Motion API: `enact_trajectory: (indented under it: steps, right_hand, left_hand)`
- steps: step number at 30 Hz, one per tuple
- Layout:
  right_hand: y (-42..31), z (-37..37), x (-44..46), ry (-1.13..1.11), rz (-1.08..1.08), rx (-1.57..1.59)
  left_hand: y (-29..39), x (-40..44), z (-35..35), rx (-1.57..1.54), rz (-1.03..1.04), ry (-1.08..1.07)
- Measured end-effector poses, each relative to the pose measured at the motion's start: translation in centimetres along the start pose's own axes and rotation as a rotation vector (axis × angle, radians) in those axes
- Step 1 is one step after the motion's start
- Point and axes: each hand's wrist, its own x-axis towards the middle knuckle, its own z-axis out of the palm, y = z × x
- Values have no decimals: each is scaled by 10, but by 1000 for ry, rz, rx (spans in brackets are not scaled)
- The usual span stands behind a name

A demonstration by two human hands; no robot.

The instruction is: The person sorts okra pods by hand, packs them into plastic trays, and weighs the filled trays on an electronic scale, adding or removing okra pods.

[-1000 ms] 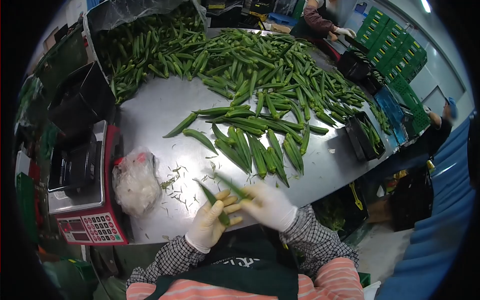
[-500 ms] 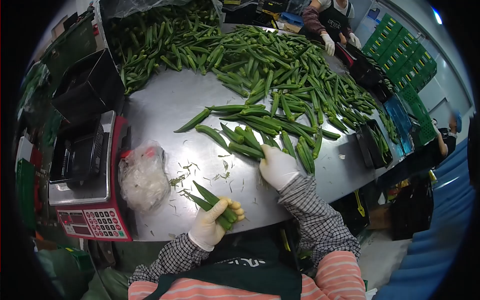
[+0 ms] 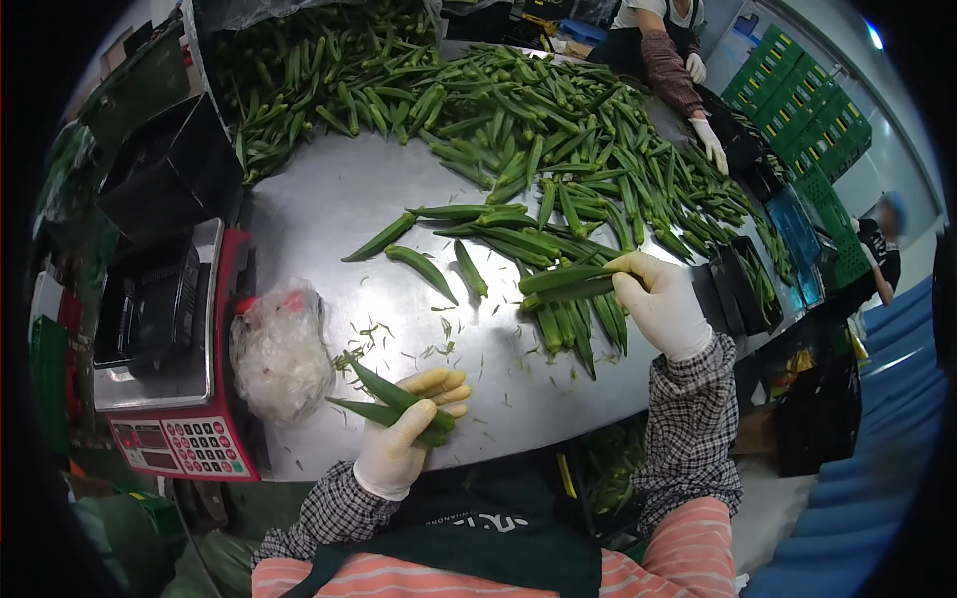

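Observation:
My left hand (image 3: 407, 431), in a white glove, holds a few green okra pods (image 3: 384, 394) low over the near edge of the steel table. Its thumb presses on the pods while the fingers are loosely stretched. Between the thumb and fingertips of my right hand (image 3: 663, 304), also gloved, are okra pods (image 3: 566, 283) pinched by their thin ends. Below them, more okra pods (image 3: 563, 329) lie side by side on the table. A single pod (image 3: 469, 269) rests apart, left of the right hand. Small green trimmings (image 3: 439, 349) are scattered between my hands.
A large okra heap (image 3: 518, 110) covers the table's far side. On the left, a red scale (image 3: 189, 439) carries a black tray (image 3: 150, 309), beside a clear plastic bag (image 3: 282, 354). A black container (image 3: 743, 284) stands right. A co-worker's gloved hand (image 3: 710, 145) reaches toward the heap.
My right hand has lifted okra pods from the table and moved right, pinching their ends. My left hand shifted slightly left and its fingers loosened. The co-worker's arm stretched toward the heap.

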Motion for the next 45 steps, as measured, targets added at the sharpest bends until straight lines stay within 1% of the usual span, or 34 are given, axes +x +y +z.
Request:
enact_trajectory:
  steps: [1, 4, 6, 7, 8, 9, 10, 12, 14, 16, 17, 19, 20, 22, 24, 26, 28, 29, 30, 32, 35, 36, 38, 39, 41, 42, 43, 44, 45]
  right_hand:
    - [-9, -3, -1, -50, 4, -2]
    - [-50, 6, -7, -359, -120, -22]
    - [-56, 38, -11, -482, -398, -4]
    - [-67, 51, -14, -516, -372, 34]
    - [-76, 60, -17, -553, -347, 73]
    - [-72, 68, -16, -506, -376, 154]
    - [-73, 63, -11, -498, -208, 178]
    - [-34, 66, 14, -273, -59, 258]
    - [18, 61, 31, 12, -220, -309]
    - [45, 69, 27, -83, -56, -708]
    - [56, 70, 25, -79, -79, -710]
    - [63, 70, 27, -68, -140, -710]
    - [65, 72, 24, -49, -194, -637]
    - [43, 67, 19, -5, -302, -486]
    - [4, 73, 5, -101, -614, -445]
    - [-34, 89, -14, -236, -806, -283]
    - [-31, 97, -15, -219, -647, -299]
    - [-28, 100, -14, -211, -566, -306]
    - [-23, 96, -9, -232, -342, -459]
    - [-19, 94, -9, -433, 2, -735]
    - [6, 102, -19, -370, -134, -702]
    - [3, 98, -16, -326, -255, -617]
    - [-16, 85, -14, -234, -487, -434]
    - [-29, 83, -16, -254, -596, -410]
    - [-61, 90, -21, -293, -815, -361]
    - [-72, 99, -22, -346, -904, -230]
    - [-76, 111, -24, -360, -913, -161]
    - [-76, 120, -23, -373, -923, -92]
    - [-75, 121, -11, -364, -834, -130]
  left_hand:
    - [1, -1, -1, 4, -5, -17]
    - [4, 1, 5, 104, 55, -54]
    - [6, 1, 20, 185, -15, -118]
    - [7, 2, 24, 227, -49, -151]
    - [-2, -3, 15, 295, -165, -69]
    - [-1, -1, 16, 212, -211, -120]
    - [1, 0, 15, 129, -257, -169]
    - [-7, -1, -1, -113, -266, -61]
    - [-10, -2, -14, -307, -258, 48]
    - [-9, -1, -16, -363, -268, 110]
    - [-10, -2, -16, -361, -286, 101]
    - [-11, -1, -14, -356, -308, 84]
    - [-13, -2, -15, -360, -310, 76]
    - [-14, 0, -17, -363, -309, 58]
    - [-15, 3, -16, -402, -290, 1]
    - [-17, 2, -16, -442, -317, -53]
    - [-15, 2, -18, -476, -380, -115]
    - [-14, 0, -19, -492, -400, -96]
    - [-14, -1, -21, -498, -381, -103]
    - [-17, 0, -28, -512, -336, -123]
    - [-13, 1, -26, -436, -323, -93]
    - [-11, 2, -24, -408, -326, -76]
    - [-14, 3, -24, -467, -329, -93]
    - [-15, 4, -24, -494, -334, -103]
    - [-14, 1, -19, -651, -328, -85]
    - [-12, -1, -18, -729, -322, -75]
    - [-8, -2, -19, -735, -348, -134]
    - [-9, -2, -23, -676, -343, -153]
    - [-12, -1, -28, -619, -336, -171]
